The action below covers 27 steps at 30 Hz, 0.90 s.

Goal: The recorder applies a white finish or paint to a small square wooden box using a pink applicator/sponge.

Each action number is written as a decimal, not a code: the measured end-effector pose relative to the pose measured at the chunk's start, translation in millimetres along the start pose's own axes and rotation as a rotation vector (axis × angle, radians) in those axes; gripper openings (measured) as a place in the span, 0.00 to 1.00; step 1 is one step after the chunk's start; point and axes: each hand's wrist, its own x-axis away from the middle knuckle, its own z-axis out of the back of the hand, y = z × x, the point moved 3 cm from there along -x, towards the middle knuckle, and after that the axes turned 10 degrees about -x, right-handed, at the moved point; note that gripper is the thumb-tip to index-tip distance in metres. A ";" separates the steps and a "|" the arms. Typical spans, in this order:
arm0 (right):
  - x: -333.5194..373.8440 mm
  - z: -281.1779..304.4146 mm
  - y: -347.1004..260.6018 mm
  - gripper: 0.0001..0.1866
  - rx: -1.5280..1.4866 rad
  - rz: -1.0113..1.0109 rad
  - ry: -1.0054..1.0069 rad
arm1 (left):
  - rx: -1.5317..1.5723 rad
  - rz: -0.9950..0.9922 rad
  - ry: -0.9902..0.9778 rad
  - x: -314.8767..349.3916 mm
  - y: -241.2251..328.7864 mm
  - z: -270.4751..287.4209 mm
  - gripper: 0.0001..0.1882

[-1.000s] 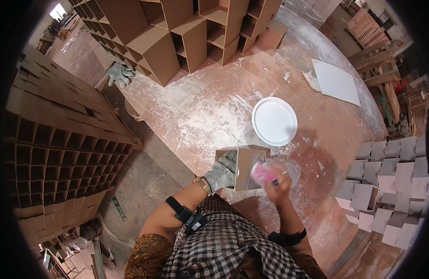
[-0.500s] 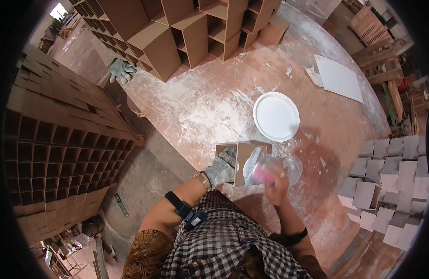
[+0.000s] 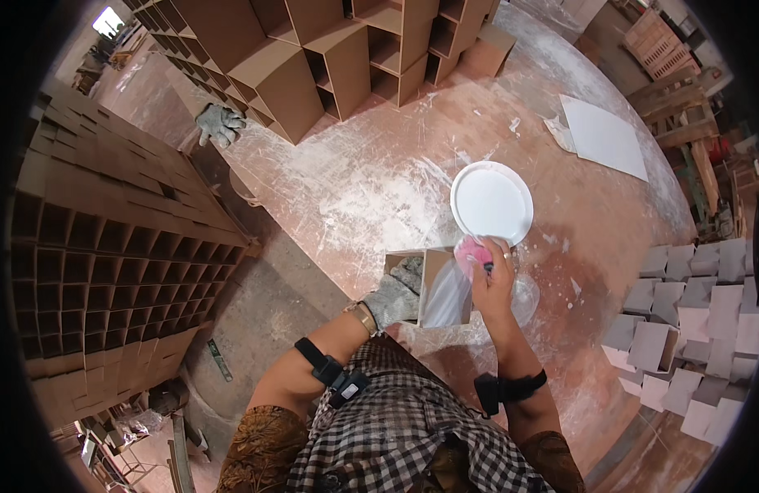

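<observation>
A small open cardboard box [image 3: 429,267] stands at the near edge of the worktable. My left hand [image 3: 393,301], in a grey work glove, reaches into its open side and holds it, with the fingertips partly hidden inside. On the box's right face lies a whitish, wet-looking coat [image 3: 447,297]. Bare and closed, my right hand [image 3: 496,283] grips a pink pad-like thing [image 3: 472,254] with a small dark part, just above that face's far edge. Beyond it, close to my fingers, sits a round white tray [image 3: 492,203] with a raised rim.
Stacked open cardboard boxes [image 3: 338,57] fill the table's far side, with a spare grey glove [image 3: 220,123] beside them. A white sheet [image 3: 603,137] lies far right. White-faced boxes [image 3: 683,316] are piled at right; a tall box stack [image 3: 120,271] stands left.
My right hand has moved up and away from me with the pink pad-like thing, from the box's face toward the white tray. The whitish coat now covers more of that face. My left hand stays put.
</observation>
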 end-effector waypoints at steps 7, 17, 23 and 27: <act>49.5 -6.4 -58.1 0.17 -0.107 0.404 -0.382 | 0.063 0.071 0.056 4.3 -4.3 -9.1 0.34; 39.0 -15.3 -53.3 0.15 -0.064 0.419 -0.391 | 0.314 0.072 -0.067 -8.8 -29.3 -54.1 0.34; -0.2 -16.8 -21.5 0.18 -0.099 0.201 -0.206 | 0.032 -0.013 0.097 -7.8 3.3 -10.7 0.23; -3.4 -30.7 -28.1 0.19 0.035 0.388 -0.304 | 0.776 0.227 0.080 3.6 -48.4 -89.1 0.28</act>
